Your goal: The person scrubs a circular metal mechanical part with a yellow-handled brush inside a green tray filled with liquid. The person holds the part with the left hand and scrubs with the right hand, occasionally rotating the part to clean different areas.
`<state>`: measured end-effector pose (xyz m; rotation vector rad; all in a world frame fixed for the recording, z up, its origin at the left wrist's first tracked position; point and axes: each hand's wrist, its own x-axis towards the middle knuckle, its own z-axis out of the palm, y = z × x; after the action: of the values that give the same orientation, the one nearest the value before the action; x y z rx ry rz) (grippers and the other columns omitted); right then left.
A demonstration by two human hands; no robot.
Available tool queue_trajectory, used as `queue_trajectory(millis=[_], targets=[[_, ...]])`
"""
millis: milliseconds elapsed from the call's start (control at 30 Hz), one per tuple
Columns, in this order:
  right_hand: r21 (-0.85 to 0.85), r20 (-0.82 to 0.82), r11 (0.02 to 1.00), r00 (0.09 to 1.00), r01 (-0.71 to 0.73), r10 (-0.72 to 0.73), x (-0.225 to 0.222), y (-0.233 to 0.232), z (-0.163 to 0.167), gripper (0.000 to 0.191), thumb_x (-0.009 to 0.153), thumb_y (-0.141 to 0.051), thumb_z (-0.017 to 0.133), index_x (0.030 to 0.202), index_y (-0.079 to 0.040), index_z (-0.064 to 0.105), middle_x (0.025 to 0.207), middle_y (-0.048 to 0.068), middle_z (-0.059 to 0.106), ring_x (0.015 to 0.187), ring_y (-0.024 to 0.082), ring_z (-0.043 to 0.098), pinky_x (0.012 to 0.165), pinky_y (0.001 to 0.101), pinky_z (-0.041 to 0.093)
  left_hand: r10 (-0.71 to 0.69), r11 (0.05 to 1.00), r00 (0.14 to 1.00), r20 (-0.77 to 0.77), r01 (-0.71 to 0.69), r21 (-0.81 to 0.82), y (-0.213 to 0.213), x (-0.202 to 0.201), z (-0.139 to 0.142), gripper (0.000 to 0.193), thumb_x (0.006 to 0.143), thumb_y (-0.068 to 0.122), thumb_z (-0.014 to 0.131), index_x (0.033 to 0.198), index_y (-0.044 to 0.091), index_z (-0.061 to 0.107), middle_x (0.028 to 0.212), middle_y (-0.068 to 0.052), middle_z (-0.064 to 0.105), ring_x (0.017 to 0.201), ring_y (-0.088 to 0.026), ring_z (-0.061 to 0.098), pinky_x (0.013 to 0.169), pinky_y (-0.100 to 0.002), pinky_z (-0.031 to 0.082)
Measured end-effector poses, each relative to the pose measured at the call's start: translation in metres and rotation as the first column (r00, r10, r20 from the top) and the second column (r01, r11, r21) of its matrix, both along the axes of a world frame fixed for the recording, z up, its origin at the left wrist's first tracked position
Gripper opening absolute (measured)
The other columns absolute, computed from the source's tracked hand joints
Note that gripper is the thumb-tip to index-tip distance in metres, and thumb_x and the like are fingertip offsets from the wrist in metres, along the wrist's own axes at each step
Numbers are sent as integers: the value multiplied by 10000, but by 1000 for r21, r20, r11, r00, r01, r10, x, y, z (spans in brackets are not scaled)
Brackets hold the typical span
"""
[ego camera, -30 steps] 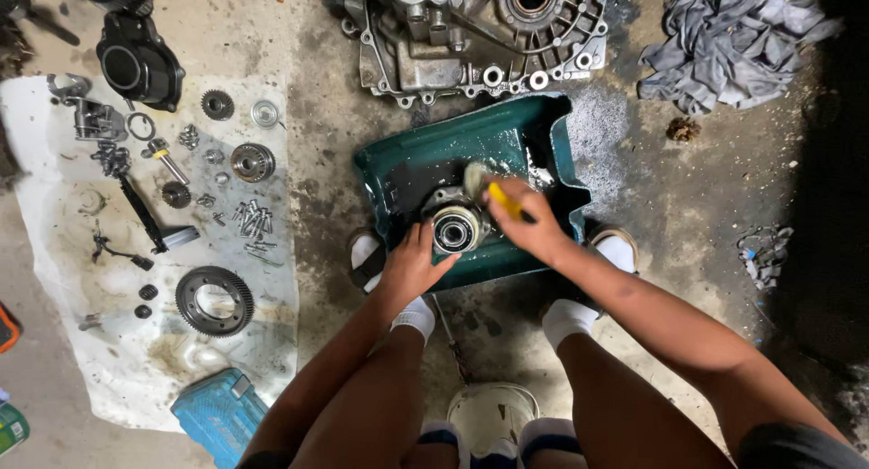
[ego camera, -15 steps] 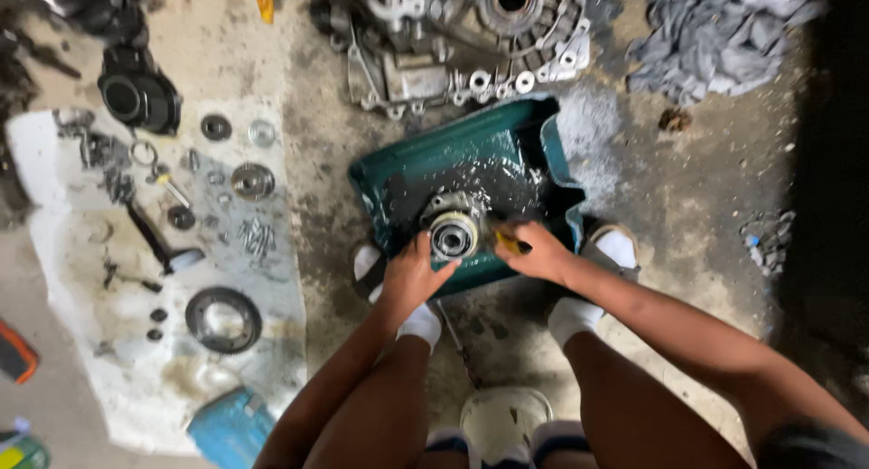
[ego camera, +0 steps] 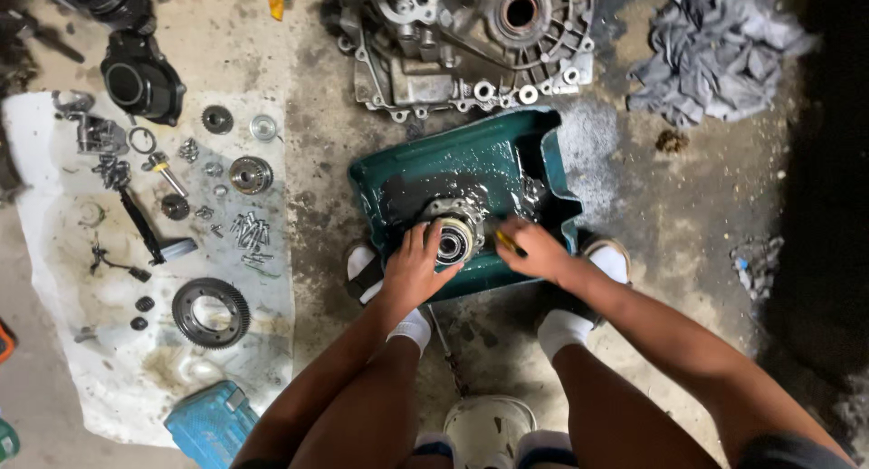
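Note:
A round metal gear-and-bearing part [ego camera: 455, 232] sits in a green plastic tray [ego camera: 425, 175] holding dark liquid. My left hand [ego camera: 415, 270] grips the near left side of that part. My right hand [ego camera: 534, 248] is just right of it, closed on a small yellow-handled tool, probably a brush [ego camera: 509, 243], whose tip touches the part. Both hands rest at the tray's near edge, between my feet in white socks.
A large aluminium gearbox housing [ego camera: 471, 43] lies beyond the tray. At left, a white cloth [ego camera: 54, 342] carries a big ring gear [ego camera: 211, 311], bolts [ego camera: 249, 234], bearings and small parts. Grey rags [ego camera: 715, 43] lie at top right. A blue case [ego camera: 213, 424] is near left.
My right hand has dropped from above the part to its right side, bringing the yellow tool lower. My left hand has stayed on the part. The view shifted slightly.

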<state>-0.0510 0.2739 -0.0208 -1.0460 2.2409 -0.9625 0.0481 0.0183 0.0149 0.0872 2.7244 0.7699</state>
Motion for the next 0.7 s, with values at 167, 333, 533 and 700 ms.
queue_trajectory(millis=[167, 333, 533, 700], targets=[[-124, 247, 920, 910, 371, -334, -5, -5, 3, 199, 904, -108, 699, 1057, 17, 673, 965, 176, 689, 853, 322, 694, 757, 380, 545, -24, 999, 993, -113, 26, 23, 2, 2, 1, 896, 848, 487, 783, 1539, 64, 401, 1359, -267, 516, 1185, -453, 560, 879, -476, 572], [-362, 240, 828, 902, 427, -360, -12, -32, 3, 118, 975, -87, 698, 1063, -9, 690, 1011, 140, 705, 907, 272, 712, 816, 337, 556, 10, 999, 997, -73, -7, 47, 1, 10, -5, 868, 868, 486, 788, 1535, 73, 417, 1263, -263, 538, 1105, -444, 624, 830, -471, 584], [-262, 114, 928, 963, 265, -243, 12, -11, 11, 234, 826, -115, 765, 1026, 0, 724, 949, 176, 690, 861, 328, 686, 748, 373, 544, 2, 998, 982, -188, 9, 56, -2, 10, -15, 851, 850, 488, 790, 1500, 57, 451, 1201, -269, 559, 990, -440, 666, 771, -465, 591], [-135, 158, 920, 925, 368, -347, 3, -23, -7, 258, 929, -130, 736, 1147, 7, 712, 1014, 198, 685, 896, 342, 694, 760, 385, 547, 32, 999, 991, -133, -27, 41, 1, 14, -13, 846, 858, 511, 796, 1473, 28, 473, 1147, -257, 589, 914, -415, 690, 718, -449, 599]])
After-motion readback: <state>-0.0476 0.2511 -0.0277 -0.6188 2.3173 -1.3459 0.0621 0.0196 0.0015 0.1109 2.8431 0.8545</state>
